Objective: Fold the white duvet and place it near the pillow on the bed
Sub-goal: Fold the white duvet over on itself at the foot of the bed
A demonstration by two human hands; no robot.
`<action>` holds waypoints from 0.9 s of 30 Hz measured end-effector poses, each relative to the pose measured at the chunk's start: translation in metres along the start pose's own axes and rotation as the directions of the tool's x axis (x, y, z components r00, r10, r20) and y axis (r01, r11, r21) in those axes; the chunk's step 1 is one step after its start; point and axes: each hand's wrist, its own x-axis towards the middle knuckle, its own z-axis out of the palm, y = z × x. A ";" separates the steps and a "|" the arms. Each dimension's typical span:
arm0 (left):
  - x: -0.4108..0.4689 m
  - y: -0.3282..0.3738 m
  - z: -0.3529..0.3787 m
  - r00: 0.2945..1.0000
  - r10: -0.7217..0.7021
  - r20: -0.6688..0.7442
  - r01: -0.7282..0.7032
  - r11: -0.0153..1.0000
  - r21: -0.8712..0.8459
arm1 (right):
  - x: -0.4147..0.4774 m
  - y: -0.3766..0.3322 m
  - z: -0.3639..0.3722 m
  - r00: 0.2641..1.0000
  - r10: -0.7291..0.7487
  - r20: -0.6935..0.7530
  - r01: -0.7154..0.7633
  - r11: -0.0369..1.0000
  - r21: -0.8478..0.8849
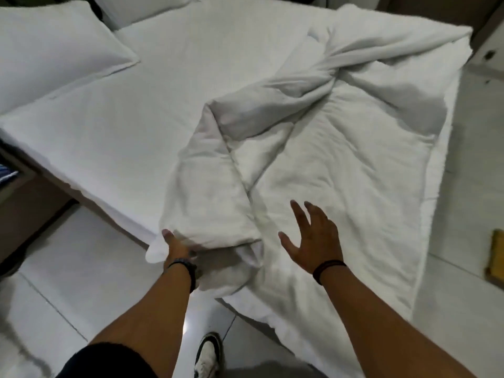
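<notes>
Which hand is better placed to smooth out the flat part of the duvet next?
The right hand, probably. It is open with fingers spread, right over the flat stretch of the duvet. The left hand is busy gripping the rolled near edge at the bed corner.

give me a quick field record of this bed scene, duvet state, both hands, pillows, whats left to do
duvet: white, bunched and twisted over the right half of the bed, near edge hanging off
left hand: gripping the near end of a rolled duvet fold
right hand: open, fingers spread, over the flat part of the duvet
pillows: far left, at the head of the bed
sheet: left half bare
remaining: duvet not yet folded or moved to the pillows
</notes>
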 end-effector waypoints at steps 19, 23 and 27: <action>-0.135 -0.102 0.112 -0.460 0.118 0.880 -0.853 -0.334 -0.401 | -0.090 0.045 -0.010 0.661 0.606 0.443 -0.238 -0.391 0.889; -0.147 -0.177 0.092 -0.566 -0.125 0.815 -0.782 -0.230 -0.579 | -0.150 0.089 -0.039 0.597 0.681 0.424 -0.320 -0.283 0.904; -0.084 -0.174 0.071 -0.306 0.116 0.945 -0.911 -0.324 -0.256 | -0.181 0.108 -0.040 0.564 0.716 0.411 -0.692 0.138 0.708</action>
